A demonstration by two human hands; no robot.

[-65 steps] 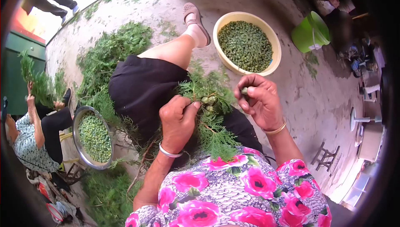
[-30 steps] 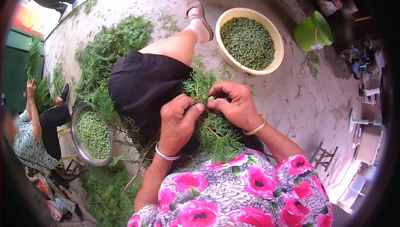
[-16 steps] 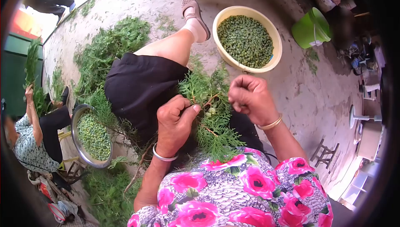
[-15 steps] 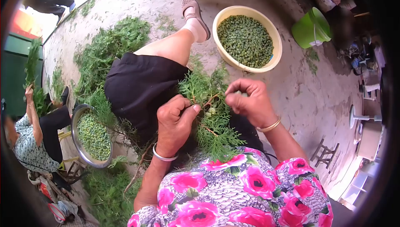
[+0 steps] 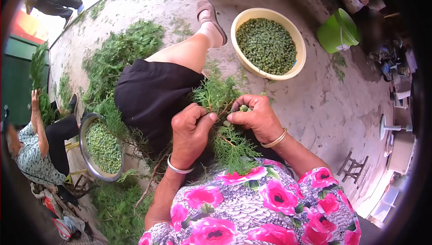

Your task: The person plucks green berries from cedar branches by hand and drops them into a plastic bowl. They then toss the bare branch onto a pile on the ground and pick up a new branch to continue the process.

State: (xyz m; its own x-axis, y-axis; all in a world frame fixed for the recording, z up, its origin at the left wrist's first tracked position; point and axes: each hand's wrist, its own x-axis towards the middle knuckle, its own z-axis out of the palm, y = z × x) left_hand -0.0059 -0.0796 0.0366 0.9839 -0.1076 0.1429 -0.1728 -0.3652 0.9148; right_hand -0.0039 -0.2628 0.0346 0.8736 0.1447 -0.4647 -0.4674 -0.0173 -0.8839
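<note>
My left hand (image 5: pixel 192 130) is closed, pinching a leafy evergreen branch (image 5: pixel 234 148) above my lap. The branch has flat feathery sprays, a brown stem and small green cones. Against its right side is my right hand (image 5: pixel 258 118), thumb and fingers bent together. A few green cones (image 5: pixel 244 108) show within the curl of its fingers. Whether those fingertips also grip a cone on the stem is hard to make out.
A cream basin (image 5: pixel 299 63) of green cones stands ahead; a metal bowl (image 5: pixel 104 177) of cones is at left. Cut branches (image 5: pixel 121 47) lie on the floor. A green bucket (image 5: pixel 330 33) is far right. Another person (image 5: pixel 38 155) sits at left holding a branch.
My right hand has moved left and slightly down, from beside the branch to touching it near my left hand. My left hand stays in place on the branch.
</note>
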